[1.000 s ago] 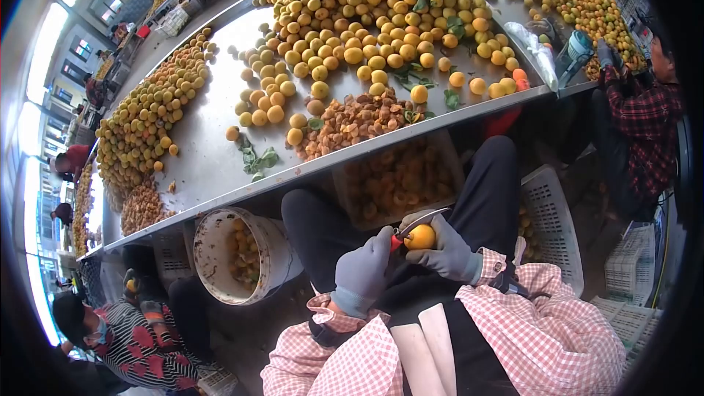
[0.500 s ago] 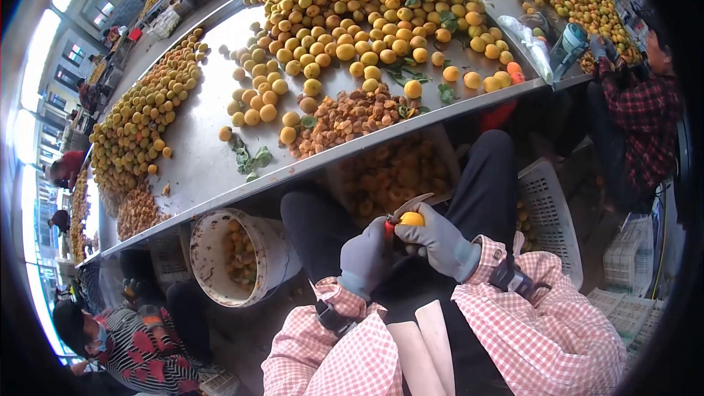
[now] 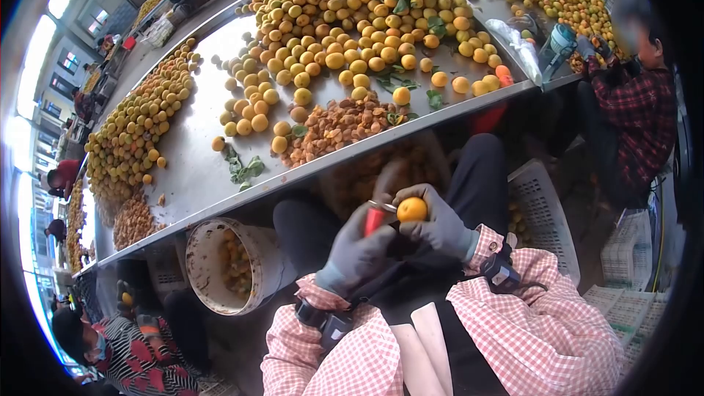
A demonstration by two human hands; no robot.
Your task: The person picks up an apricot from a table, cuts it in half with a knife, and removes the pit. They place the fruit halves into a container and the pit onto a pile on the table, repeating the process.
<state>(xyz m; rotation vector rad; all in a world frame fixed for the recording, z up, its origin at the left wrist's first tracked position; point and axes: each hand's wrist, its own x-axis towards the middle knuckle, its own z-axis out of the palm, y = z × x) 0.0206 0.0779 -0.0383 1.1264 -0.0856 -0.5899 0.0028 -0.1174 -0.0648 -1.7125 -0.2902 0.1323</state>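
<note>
My gloved left hand (image 3: 358,249) is closed around the red handle of a knife (image 3: 375,220), whose short blade points toward the fruit. A whole orange-yellow apricot (image 3: 412,210) sits in the fingers of my gloved right hand (image 3: 444,227), close beside the blade. Both hands are above my lap, in front of the table edge. A blurred greyish shape (image 3: 394,177) shows just beyond them. Below the table edge, in shadow, lie apricot pieces (image 3: 350,185) in a container.
The metal table (image 3: 187,183) bears heaped apricots (image 3: 345,15), brown pits (image 3: 341,128) and leaves (image 3: 244,169). A white bucket (image 3: 275,264) stands left of my knees, a white crate (image 3: 539,198) right. Co-workers sit at left (image 3: 139,352) and right (image 3: 638,117).
The apricot has turned in my right hand and shows more of its surface. My left hand has drawn slightly back, with the knife blade now lower and the red handle more visible.
</note>
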